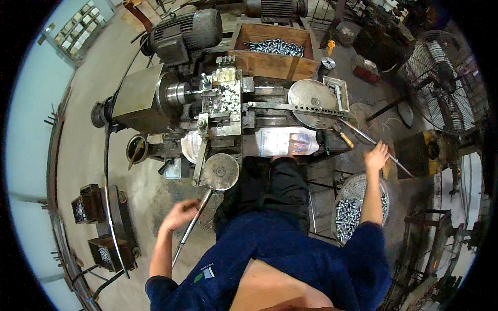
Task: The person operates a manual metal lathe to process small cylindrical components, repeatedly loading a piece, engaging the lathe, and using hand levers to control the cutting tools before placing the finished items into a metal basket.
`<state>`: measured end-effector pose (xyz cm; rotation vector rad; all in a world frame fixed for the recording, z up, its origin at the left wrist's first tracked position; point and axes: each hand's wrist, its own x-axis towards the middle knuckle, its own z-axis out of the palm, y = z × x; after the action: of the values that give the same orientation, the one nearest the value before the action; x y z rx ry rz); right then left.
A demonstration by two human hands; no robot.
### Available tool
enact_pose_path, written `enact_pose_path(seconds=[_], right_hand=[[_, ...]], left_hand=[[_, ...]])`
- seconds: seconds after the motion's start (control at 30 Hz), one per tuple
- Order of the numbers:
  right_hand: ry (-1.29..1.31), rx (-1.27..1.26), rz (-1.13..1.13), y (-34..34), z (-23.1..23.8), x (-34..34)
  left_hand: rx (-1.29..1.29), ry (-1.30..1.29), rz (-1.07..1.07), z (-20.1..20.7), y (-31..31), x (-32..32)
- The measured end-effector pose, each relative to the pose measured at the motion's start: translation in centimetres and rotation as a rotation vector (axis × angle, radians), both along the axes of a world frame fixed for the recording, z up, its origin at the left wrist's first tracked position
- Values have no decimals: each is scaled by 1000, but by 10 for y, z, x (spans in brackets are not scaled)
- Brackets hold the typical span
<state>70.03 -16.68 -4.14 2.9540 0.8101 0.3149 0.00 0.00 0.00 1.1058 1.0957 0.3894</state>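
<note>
My left hand [181, 213] is beside a shiny metal lever rod [193, 226], its fingers loosely stretched towards it; I cannot tell whether they touch. This rod slants down from a round metal disc [221, 171] at the front of a small lathe-like machine. On the right, my right hand [377, 156] lies closed over a second long lever rod [358, 130], which slopes down from the end of a drilled flat bar [282, 106]. The machine's chuck [179, 93] faces a tool block [223, 103] strewn with metal chips.
A wooden box [275, 66] of shiny metal parts stands behind the machine. Near my right elbow is a basket [340, 194] of similar parts. A large fan [441, 83] stands far right, a motor [194, 31] back left. Small metal bins [106, 242] sit on the left floor.
</note>
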Motion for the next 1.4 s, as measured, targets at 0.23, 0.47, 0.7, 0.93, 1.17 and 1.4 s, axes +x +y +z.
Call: enact_pose_path(seconds=[0.23,0.47,0.7,0.93,1.17,1.4], right_hand=[[413,334,333,-63,-54,-138],[629,306,280,-57,-53,-198],[653,305,422,-25,-10,-192],[396,447,757,72,92,-179],[352,515,1406,242,193,-300],[10,32,1579,358,177,-398]], left_hand=[[798,964,-55,-110,139,-76],[1070,1358,-204,-157,166,-44],[740,1251,13,-187,146,-40],[847,1285,-165,-161,157,-48],[747,1168,-87,-46,153,-83],[1025,1393,548,105,90,-206]])
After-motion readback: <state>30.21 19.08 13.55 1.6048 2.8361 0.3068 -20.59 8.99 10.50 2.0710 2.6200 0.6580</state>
